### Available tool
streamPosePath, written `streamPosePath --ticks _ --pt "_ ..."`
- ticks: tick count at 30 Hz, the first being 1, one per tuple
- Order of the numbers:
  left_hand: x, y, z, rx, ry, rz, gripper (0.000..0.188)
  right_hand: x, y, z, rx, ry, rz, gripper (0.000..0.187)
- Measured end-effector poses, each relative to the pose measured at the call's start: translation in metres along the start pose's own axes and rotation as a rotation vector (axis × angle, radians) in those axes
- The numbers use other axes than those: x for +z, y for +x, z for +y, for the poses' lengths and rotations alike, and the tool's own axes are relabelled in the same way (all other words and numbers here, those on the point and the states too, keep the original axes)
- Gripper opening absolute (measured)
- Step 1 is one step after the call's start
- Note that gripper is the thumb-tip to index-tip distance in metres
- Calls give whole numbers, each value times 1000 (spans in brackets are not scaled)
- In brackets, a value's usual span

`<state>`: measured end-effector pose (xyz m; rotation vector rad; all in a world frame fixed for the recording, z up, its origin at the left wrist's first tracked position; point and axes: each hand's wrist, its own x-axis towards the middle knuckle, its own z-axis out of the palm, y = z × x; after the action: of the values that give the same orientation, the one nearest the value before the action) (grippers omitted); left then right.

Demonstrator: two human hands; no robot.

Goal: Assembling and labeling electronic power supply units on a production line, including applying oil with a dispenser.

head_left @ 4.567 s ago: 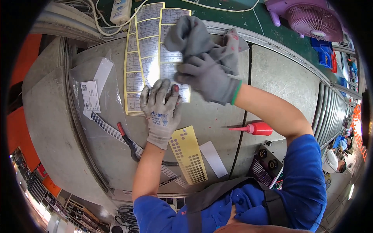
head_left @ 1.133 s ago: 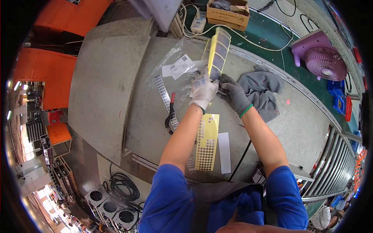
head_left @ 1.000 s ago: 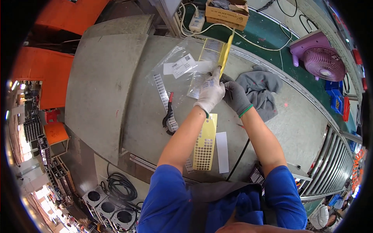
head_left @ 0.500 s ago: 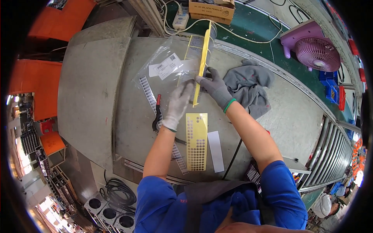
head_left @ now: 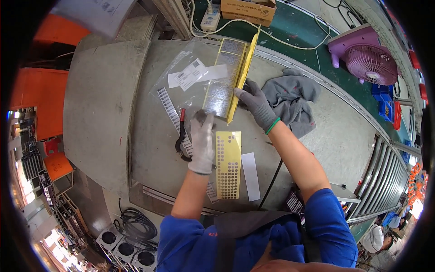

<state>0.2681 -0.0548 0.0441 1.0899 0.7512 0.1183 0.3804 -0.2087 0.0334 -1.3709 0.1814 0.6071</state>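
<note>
The tool (head_left: 182, 129) lies just left of my left hand (head_left: 201, 143); beyond it, bare bench (head_left: 148, 140) leaves room. Raised sheets (head_left: 243, 75) stand between my hands, and the cloth (head_left: 292, 99) crowds my right hand (head_left: 255, 102) from the right.

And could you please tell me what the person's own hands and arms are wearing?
The left hand wears a whitish glove, darker toward the fingertips. The right hand wears a grey glove with a bright green cuff edge. Short blue sleeves leave both forearms bare.
</note>
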Motion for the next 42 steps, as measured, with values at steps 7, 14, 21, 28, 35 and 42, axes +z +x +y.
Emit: streamPosePath --ticks 7,14,21,28,35,42 --pt "7 14 -12 -207 -610 53 21 1 5 7 -75 10 23 85" --pt "17 56 -24 -315 -493 -83 25 4 2 5 -41 13 38 83" --pt "49 76 -7 208 474 -151 39 4 -3 1 -58 69 27 82" --pt "39 82 16 1108 1703 -505 67 -4 -2 8 -92 71 53 79" --pt "69 91 53 734 1653 -568 37 -6 -4 9 -26 25 53 79" --pt "26 7 88 1173 623 -222 32 -13 1 14 -64 96 6 73"
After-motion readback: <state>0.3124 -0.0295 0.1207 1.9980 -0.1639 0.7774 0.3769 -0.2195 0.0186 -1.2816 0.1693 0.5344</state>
